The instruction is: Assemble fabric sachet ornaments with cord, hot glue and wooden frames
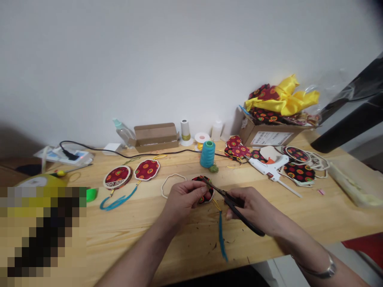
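My left hand (187, 196) pinches the edge of a dark patterned fabric piece (207, 196) near the middle of the table. In my right hand (249, 205) are black-handled scissors (239, 213), their blades reaching the fabric beside my left fingertips. A blue tassel (222, 235) on a yellow cord hangs from the piece and lies on the wood. Just left of my left hand is a bare scalloped frame (164, 187). Two fabric ornaments, one round (118, 176) and one scalloped (147, 170), lie further left.
Behind my hands stands a blue thread cone (207, 154). A white glue gun (271, 167), fabric pieces (299, 173) and a filled cardboard box (269, 133) are at the right. A black cable (149, 154) crosses the back; a power strip (70, 157) sits far left.
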`<state>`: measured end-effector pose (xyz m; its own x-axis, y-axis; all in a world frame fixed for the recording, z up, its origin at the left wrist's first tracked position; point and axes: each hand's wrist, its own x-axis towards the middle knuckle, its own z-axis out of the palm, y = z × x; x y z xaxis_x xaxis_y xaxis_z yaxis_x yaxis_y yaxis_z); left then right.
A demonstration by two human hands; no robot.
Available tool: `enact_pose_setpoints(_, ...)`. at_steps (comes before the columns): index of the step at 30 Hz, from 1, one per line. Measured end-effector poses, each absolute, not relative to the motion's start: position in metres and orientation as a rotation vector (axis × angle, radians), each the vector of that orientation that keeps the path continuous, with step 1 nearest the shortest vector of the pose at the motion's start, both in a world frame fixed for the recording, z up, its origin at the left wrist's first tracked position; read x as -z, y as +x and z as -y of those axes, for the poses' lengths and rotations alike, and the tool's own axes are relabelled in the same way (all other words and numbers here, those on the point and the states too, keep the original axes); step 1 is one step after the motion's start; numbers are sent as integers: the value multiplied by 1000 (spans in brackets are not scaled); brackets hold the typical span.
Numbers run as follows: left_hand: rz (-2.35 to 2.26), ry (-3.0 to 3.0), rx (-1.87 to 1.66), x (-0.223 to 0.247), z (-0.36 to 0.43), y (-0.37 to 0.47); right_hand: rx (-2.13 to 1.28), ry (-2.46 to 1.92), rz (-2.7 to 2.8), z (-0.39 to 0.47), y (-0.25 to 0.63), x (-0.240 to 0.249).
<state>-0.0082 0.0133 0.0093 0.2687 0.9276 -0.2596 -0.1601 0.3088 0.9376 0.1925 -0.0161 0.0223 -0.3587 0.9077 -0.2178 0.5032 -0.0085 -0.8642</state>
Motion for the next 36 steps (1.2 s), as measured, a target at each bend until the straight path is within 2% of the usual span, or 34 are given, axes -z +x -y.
enact_pose_setpoints(5, -1008, 975, -916, -8, -14, -9, -1438, -1473, 1809, 16, 192, -21)
enact_pose_setpoints(10, -1014, 967, -924, -8, -13, -10, -1387, -1509, 1777, 16, 195, -17)
enact_pose_setpoints(14, -1026, 937, -957, -9, -13, -9, -1051, -1634, 1870, 18, 215, -21)
enact_pose_setpoints(19, -1045, 887, -1000, -8, -16, -7, -477, -2113, 2124, 25, 264, -26)
enact_pose_setpoints(30, -1100, 768, -1166, -11, -25, -15, -426, -2146, 2238, 21, 314, -14)
enact_pose_setpoints(36, -1050, 650, -1311, -16, -28, -19, -85, -2065, 2261, 15, 285, -25)
